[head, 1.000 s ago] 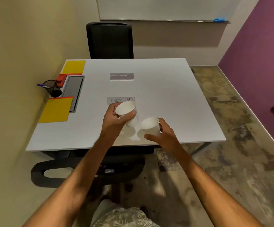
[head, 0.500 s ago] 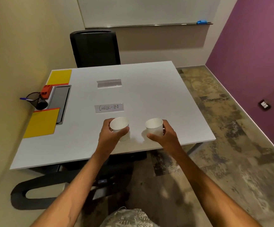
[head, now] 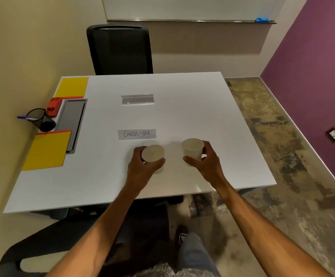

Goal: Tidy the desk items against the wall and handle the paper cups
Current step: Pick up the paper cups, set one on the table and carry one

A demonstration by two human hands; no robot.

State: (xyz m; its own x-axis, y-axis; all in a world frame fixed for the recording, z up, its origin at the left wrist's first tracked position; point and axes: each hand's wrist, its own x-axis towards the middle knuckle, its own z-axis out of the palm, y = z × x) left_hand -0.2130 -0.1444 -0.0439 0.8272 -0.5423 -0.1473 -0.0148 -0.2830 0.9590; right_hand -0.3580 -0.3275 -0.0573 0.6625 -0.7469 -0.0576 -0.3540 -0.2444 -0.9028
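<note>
Two white paper cups stand upright near the front of the white desk [head: 192, 116]. My left hand [head: 140, 170] is wrapped around the left cup [head: 153, 153]. My right hand [head: 208, 162] grips the right cup [head: 192, 147]. The cups are about a hand's width apart. Against the left wall lie two yellow pads [head: 46, 149] [head: 72, 86], a red stapler [head: 53, 105] and a black mesh pen holder [head: 42, 119] tipped toward the wall with a blue pen [head: 25, 117] sticking out.
A "CHECK-IN" paper sign [head: 137, 134] lies just beyond the cups, a clear acrylic holder [head: 137, 99] farther back. A grey cable tray lid [head: 71, 120] is set in the desk's left side. Black chairs stand behind the desk [head: 120, 48] and under its front edge [head: 62, 234].
Both cups have moved apart from each other and come down upright onto the desk. The left cup was raised and tilted a second ago. The camera view shifted.
</note>
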